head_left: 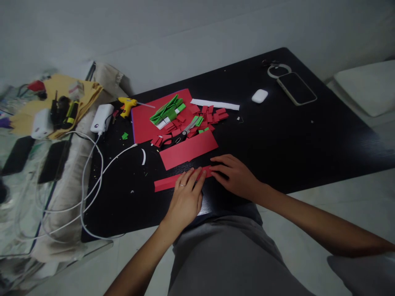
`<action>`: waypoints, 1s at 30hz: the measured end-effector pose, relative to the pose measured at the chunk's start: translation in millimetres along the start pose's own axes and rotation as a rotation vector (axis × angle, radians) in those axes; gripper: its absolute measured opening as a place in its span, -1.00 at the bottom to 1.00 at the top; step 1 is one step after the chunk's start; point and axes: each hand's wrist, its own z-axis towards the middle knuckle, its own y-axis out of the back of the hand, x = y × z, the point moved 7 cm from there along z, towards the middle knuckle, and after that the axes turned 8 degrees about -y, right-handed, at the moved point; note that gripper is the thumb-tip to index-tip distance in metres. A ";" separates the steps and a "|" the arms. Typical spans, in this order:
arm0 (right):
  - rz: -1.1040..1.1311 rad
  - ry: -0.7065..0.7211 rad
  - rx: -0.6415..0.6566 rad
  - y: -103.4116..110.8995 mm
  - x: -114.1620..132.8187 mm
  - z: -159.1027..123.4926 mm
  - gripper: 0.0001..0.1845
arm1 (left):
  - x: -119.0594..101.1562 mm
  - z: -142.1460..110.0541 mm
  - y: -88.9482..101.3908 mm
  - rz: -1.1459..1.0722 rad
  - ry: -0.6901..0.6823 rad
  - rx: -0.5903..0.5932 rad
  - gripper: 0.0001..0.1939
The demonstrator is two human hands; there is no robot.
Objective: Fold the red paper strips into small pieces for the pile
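A narrow folded strip of red paper [166, 183] lies on the black table near its front edge. My left hand [188, 193], with a ring on one finger, rests over the strip with its fingers stretched out. At the strip's right end, my right hand [232, 174] touches the paper with its fingertips, fingers apart. Just beyond the hands lies a wider red paper strip [189, 149]. Behind it are scissors [184, 133] with black handles, among several small folded red paper pieces [212, 116].
A green folded paper bundle [168, 111] sits on red sheets [143, 119]. A yellow glue gun [126, 106], white power bank [102, 118] and cable [101, 164] are at the left. A white strip [215, 104], earbud case [259, 96] and phone [296, 88] lie farther back.
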 end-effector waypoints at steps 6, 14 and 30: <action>0.002 -0.015 0.000 0.8 0.4 0.4 -0.81 | 0.0 0.3 -0.1 0.005 -0.004 -0.006 -0.36; -0.043 0.014 0.012 0.2 4.1 0.4 -0.78 | 0.1 0.2 0.0 0.013 0.006 0.007 -0.34; -0.111 0.052 -0.009 0.4 8.6 0.3 -0.79 | -0.3 1.0 0.9 -0.003 0.007 -0.001 -0.37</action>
